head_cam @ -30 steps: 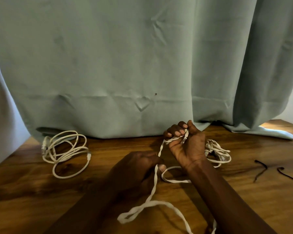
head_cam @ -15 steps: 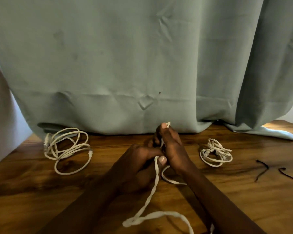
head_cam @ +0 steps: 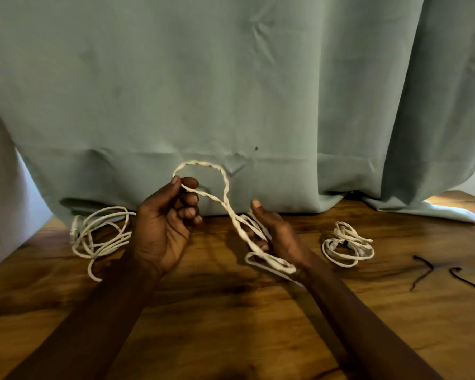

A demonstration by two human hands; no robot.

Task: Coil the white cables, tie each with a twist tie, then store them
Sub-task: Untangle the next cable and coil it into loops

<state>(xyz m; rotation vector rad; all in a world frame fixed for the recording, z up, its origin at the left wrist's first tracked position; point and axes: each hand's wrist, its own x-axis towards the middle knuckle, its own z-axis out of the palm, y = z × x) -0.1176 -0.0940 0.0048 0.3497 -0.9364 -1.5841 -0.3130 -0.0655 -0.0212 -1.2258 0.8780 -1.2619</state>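
A twisted white cable [head_cam: 226, 187] arcs in the air between my two hands above the wooden table [head_cam: 231, 311]. My left hand [head_cam: 162, 226], palm up, pinches one part of it between thumb and forefinger. My right hand [head_cam: 272, 231] holds the cable's gathered loops, which hang below its fingers. A loose white cable [head_cam: 99, 237] lies at the left by the curtain. A small coiled white cable [head_cam: 346, 244] with a dark tie lies at the right. Two black twist ties [head_cam: 422, 272] [head_cam: 466, 281] lie further right.
A grey-green curtain [head_cam: 231, 91] hangs right behind the table and its hem rests on the back edge. Bare wood stretches toward me in front of my forearms.
My hands were together over the cable. They have drawn apart, the left one rising to the left, and the twisted cable now arcs up between them. The trailing length came off the table.
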